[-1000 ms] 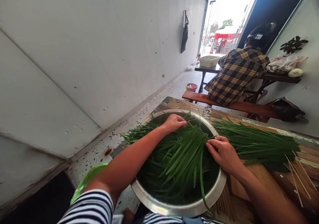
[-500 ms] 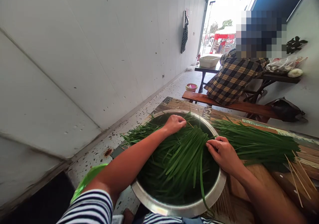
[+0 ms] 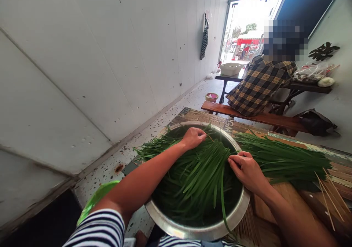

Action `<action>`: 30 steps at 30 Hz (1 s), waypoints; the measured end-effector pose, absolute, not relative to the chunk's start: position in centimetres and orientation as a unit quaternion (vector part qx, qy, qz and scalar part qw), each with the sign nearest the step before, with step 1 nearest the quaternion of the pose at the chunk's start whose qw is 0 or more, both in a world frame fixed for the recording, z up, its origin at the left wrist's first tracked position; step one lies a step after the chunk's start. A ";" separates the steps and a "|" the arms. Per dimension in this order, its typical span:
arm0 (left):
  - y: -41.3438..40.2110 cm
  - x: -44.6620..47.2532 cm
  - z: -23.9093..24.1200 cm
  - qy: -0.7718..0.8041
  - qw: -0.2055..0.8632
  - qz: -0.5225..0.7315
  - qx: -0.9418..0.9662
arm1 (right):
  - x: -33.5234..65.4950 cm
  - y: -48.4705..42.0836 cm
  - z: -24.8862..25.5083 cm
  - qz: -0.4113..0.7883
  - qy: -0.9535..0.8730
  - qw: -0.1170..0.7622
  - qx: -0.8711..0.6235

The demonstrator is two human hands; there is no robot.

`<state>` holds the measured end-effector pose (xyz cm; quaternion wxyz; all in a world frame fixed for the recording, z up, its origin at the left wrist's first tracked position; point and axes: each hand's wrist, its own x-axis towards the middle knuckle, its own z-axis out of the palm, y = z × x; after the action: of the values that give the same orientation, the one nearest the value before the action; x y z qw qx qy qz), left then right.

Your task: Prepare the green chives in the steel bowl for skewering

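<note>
A thin wooden skewer [image 3: 210,138] runs through a row of green chive leaves [image 3: 205,170], which fan downward over a wide steel bowl [image 3: 162,221]. My left hand [image 3: 194,137] is closed in a pinch on the skewer's left end. At the row's right end, my right hand [image 3: 243,164] is closed, thumb and fingers pinching a chive leaf whose short green tip shows above them. The skewer's right end is hidden by leaves and fingers. More loose chives [image 3: 156,146] lie in the bowl and over its left rim.
To the bowl's right, a large pile of chives [image 3: 286,159] lies on the wood-patterned table [image 3: 187,117]. Several loose skewers [image 3: 326,203] lie at the right. A person in a plaid shirt [image 3: 261,85] sits on a bench [image 3: 220,109] ahead. A green bag [image 3: 100,195] is at lower left.
Both hands stay almost in place, still pinching at the two ends of the row. The view has shifted very slightly, and the seated person's head has lowered a little.
</note>
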<state>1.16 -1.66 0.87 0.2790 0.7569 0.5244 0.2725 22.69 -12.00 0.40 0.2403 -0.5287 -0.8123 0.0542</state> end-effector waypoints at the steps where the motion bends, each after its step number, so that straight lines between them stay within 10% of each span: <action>1: -1.6 1.2 0.9 0.524 0.278 0.272 0.758 | 22.7 -12.0 0.4 0.054 -0.812 0.240 -0.529; 30: -1.4 0.6 0.9 0.556 0.118 0.090 0.818 | 22.8 -11.8 -0.4 0.062 -0.805 0.242 -0.539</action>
<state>0.59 -1.35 0.93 0.1184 0.8177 0.5561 0.0902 22.80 -11.76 -0.35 0.2416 -0.5388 -0.8047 0.0617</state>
